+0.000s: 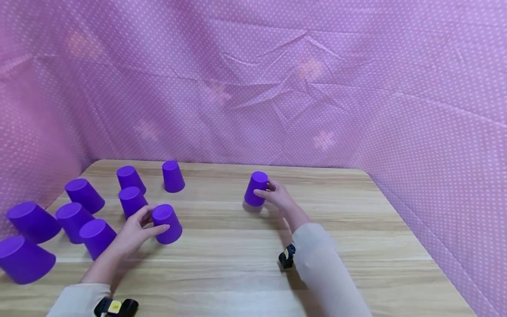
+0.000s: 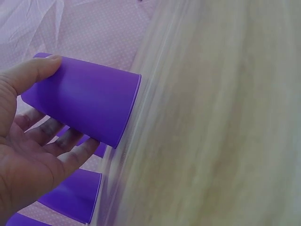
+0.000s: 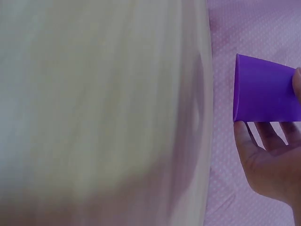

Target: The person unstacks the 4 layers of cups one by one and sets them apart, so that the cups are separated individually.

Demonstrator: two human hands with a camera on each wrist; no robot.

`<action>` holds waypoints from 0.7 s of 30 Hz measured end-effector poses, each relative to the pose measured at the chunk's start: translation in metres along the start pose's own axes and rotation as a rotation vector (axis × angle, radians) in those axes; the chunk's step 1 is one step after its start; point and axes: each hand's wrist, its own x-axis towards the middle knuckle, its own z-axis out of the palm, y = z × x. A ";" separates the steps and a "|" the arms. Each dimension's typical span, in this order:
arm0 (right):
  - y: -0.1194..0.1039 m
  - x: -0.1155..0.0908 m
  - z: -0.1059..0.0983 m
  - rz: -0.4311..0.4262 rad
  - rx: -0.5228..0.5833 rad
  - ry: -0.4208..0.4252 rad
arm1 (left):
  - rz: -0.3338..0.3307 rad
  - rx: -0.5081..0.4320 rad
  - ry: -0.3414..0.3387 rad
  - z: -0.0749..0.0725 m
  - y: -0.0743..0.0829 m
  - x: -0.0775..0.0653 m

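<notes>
Both hands hold plain purple plastic cups, each upside down with its closed base up. My left hand grips one purple cup, thumb on the near side and fingers on the far side. In the left wrist view that cup has its rim close to the tabletop. Farther to the right, my right hand pinches a second purple cup between thumb and fingers. A gap shows between this cup's rim and the table in the right wrist view.
Several more upside-down purple cups stand at the left of the wooden table, among them one at the back and one right behind my left hand. Pink dotted cloth hangs along the table's back and sides.
</notes>
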 end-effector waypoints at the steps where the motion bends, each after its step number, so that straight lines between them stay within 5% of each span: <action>1: -0.003 0.001 0.004 0.008 0.004 0.002 | -0.001 -0.002 0.000 0.000 0.000 0.000; 21: -0.041 0.020 0.099 0.003 -0.032 -0.104 | -0.020 -0.046 0.018 0.000 -0.002 0.001</action>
